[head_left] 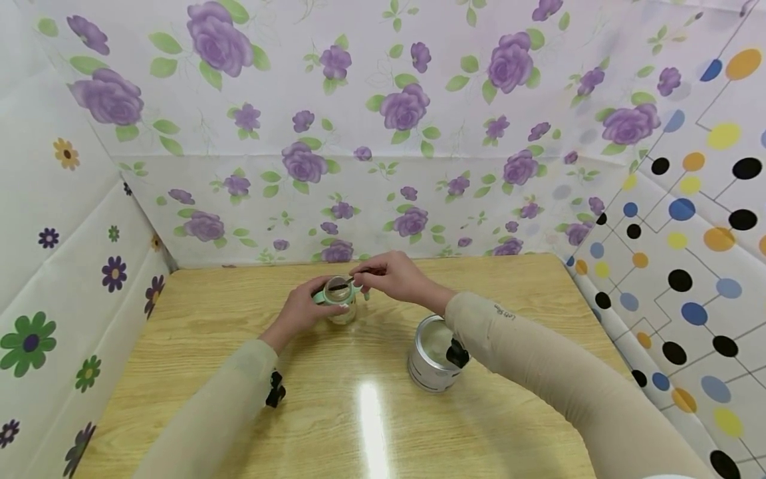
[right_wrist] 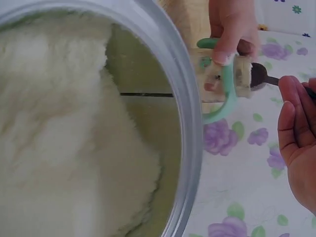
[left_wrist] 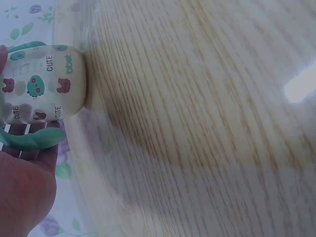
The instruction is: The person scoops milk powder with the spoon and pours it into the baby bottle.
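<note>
On the wooden table stands a clear baby bottle with mint-green handles and small cartoon prints; it has no cap on. My left hand grips it round the side and a green handle. A dark spoon is pinched by the handle in my right hand, its bowl right at the bottle's mouth. Under my right forearm sits an uncapped metal can, pale powder inside, heaped to one side in the right wrist view.
The light wood table ends at a back wall covered in purple-flower cloth. Side walls carry a daisy print on the left and coloured dots on the right. A light glare lies on the tabletop.
</note>
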A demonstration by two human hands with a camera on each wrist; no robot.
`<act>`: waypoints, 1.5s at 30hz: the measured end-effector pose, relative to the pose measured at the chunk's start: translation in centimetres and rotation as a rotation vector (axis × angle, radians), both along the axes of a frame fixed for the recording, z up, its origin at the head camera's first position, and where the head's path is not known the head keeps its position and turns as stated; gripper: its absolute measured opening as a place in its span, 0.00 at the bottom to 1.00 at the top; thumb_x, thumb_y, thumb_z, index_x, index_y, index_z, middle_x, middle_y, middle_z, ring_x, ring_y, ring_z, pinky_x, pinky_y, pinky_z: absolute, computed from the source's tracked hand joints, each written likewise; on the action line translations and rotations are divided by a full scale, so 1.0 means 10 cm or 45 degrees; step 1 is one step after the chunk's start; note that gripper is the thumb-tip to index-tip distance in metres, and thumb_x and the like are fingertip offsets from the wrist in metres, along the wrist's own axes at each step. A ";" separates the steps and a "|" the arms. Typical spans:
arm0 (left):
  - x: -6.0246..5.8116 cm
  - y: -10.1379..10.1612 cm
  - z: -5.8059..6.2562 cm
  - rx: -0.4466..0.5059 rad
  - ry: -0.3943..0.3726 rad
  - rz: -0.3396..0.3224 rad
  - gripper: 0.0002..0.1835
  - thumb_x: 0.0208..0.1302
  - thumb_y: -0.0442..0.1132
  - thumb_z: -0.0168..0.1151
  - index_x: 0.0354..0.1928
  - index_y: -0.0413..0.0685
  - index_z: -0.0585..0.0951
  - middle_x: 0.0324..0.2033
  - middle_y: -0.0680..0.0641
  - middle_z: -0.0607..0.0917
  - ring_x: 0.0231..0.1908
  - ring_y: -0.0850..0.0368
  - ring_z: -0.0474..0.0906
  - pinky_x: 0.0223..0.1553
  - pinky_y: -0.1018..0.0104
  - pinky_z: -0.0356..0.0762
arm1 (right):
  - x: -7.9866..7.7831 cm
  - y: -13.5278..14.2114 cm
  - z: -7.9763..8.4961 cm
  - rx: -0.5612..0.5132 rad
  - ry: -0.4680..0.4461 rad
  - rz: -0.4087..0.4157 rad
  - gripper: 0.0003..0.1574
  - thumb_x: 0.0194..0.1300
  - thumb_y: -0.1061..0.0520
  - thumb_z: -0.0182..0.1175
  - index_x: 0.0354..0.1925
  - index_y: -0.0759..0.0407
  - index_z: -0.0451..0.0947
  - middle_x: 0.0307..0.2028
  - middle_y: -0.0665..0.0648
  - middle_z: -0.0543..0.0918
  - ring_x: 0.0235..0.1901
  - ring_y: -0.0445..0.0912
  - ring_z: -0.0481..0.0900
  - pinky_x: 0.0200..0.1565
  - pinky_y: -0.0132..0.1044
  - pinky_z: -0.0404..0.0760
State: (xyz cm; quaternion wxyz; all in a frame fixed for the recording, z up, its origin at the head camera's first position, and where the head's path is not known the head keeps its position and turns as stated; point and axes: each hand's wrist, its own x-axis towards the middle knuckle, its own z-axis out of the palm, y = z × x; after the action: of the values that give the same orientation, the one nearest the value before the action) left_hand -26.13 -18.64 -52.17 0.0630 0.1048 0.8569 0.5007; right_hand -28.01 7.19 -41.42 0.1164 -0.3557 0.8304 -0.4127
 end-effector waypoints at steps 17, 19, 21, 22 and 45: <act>-0.02 0.00 -0.01 -0.025 0.018 -0.003 0.40 0.61 0.55 0.82 0.74 0.59 0.77 0.67 0.47 0.82 0.64 0.43 0.79 0.65 0.40 0.77 | 0.01 0.03 0.00 0.027 0.078 0.005 0.16 0.81 0.58 0.59 0.58 0.61 0.89 0.42 0.53 0.93 0.34 0.38 0.89 0.40 0.34 0.88; -0.01 0.00 -0.01 -0.030 0.017 -0.002 0.41 0.61 0.55 0.82 0.75 0.59 0.76 0.68 0.47 0.81 0.65 0.43 0.78 0.65 0.40 0.77 | 0.01 0.02 0.00 0.027 0.089 -0.007 0.16 0.81 0.58 0.59 0.57 0.61 0.89 0.42 0.53 0.93 0.33 0.37 0.88 0.39 0.34 0.88; -0.01 0.00 0.00 -0.031 0.019 0.002 0.41 0.61 0.55 0.82 0.75 0.58 0.76 0.68 0.47 0.81 0.65 0.43 0.78 0.66 0.40 0.77 | 0.01 0.02 0.00 0.030 0.097 -0.002 0.16 0.81 0.58 0.59 0.57 0.61 0.89 0.43 0.55 0.93 0.34 0.37 0.88 0.39 0.34 0.88; -0.01 0.00 0.00 -0.031 0.018 0.000 0.41 0.61 0.54 0.82 0.75 0.58 0.76 0.68 0.47 0.81 0.65 0.43 0.78 0.66 0.40 0.77 | 0.01 0.02 0.00 0.032 0.092 0.002 0.16 0.81 0.58 0.59 0.57 0.61 0.89 0.43 0.56 0.93 0.34 0.37 0.88 0.39 0.34 0.88; 0.01 0.02 0.05 -0.023 -0.018 -0.010 0.49 0.57 0.54 0.85 0.79 0.59 0.71 0.69 0.44 0.80 0.66 0.41 0.77 0.67 0.40 0.76 | -0.02 0.26 -0.03 -0.677 -0.668 -0.442 0.22 0.84 0.55 0.58 0.62 0.71 0.82 0.37 0.49 0.92 0.38 0.41 0.90 0.42 0.31 0.85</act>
State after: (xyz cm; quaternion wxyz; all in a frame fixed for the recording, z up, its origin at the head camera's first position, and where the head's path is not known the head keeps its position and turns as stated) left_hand -26.01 -18.48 -51.69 0.0721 0.1042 0.8604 0.4936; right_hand -28.17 9.84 -41.73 0.1568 -0.1106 0.6846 -0.7032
